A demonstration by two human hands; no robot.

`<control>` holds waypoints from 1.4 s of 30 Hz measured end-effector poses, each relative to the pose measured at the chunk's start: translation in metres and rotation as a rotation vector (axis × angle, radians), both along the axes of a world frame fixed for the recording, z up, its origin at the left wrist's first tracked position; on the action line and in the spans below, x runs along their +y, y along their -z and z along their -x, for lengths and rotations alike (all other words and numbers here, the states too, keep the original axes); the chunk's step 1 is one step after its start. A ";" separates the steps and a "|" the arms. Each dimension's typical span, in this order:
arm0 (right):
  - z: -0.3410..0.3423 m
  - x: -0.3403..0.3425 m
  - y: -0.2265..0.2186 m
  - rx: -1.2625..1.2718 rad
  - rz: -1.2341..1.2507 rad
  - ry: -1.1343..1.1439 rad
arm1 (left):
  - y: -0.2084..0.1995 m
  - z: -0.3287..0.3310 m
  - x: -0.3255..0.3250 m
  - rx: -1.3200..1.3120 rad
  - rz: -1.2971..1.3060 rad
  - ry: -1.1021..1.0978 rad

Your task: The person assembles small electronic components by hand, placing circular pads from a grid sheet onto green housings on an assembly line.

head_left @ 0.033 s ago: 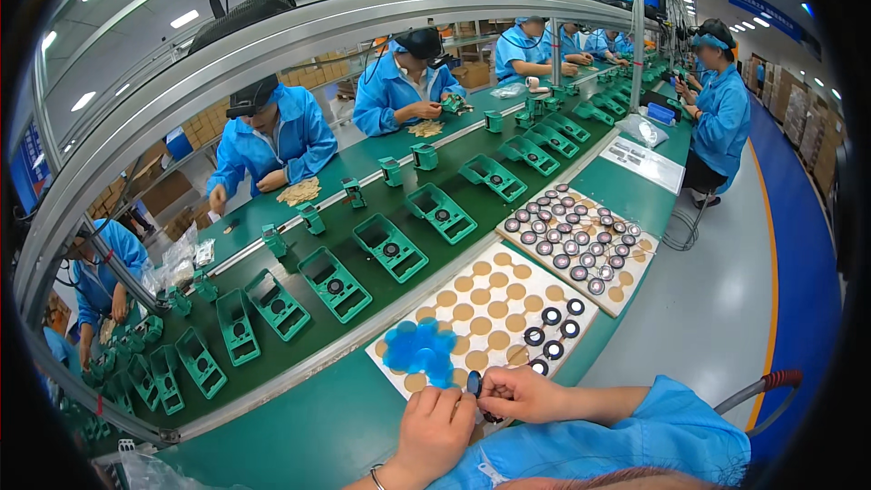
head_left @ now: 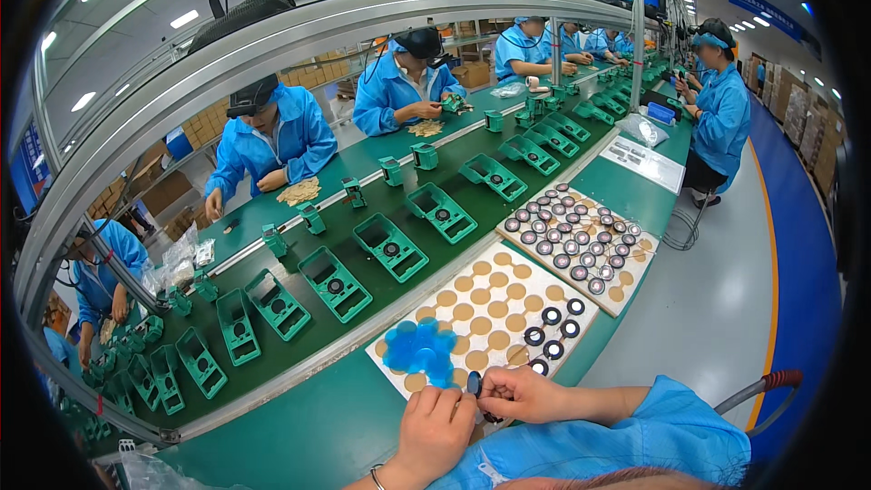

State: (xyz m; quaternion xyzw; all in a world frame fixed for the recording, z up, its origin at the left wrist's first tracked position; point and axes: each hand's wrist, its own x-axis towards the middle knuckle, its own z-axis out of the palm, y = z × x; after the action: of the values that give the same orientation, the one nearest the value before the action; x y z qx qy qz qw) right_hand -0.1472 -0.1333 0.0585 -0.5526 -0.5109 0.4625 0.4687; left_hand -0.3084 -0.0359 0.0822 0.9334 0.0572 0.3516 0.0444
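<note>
My right hand [head_left: 522,396] is closed with thumb and fingers round a small round speaker [head_left: 474,384], a dark disc tilted on its edge. Close against it, my left hand [head_left: 434,428] is bent with its fingers together. What those fingers hold, if anything, is hidden behind the knuckles. Both hands are at the near edge of a white tray [head_left: 479,351] with rows of round tan recesses. Several similar speakers [head_left: 553,349] sit at that tray's right end. A pile of translucent blue film discs [head_left: 420,351] lies on its left part.
A second tray [head_left: 647,259] full of round speakers lies beyond, to the right. Past the trays, a dark green conveyor [head_left: 363,345] carries several green plastic housings [head_left: 390,248]. Co-workers in blue [head_left: 272,150] sit across the line. A metal rail [head_left: 299,23] arches overhead.
</note>
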 end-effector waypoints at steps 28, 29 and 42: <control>-0.040 -0.005 -0.008 0.438 0.088 -0.182 | 0.020 0.001 0.026 0.173 0.084 -0.162; -0.039 -0.004 -0.009 0.438 0.087 -0.183 | 0.019 0.001 0.026 0.191 0.096 -0.176; -0.029 0.007 0.007 0.319 0.207 -0.389 | -0.017 0.004 0.012 0.222 0.347 0.221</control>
State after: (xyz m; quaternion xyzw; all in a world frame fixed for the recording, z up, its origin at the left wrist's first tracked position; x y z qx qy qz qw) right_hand -0.1184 -0.1263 0.0520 -0.4092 -0.4772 0.6750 0.3863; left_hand -0.3124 -0.0241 0.0989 0.9453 0.0189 0.2247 0.2358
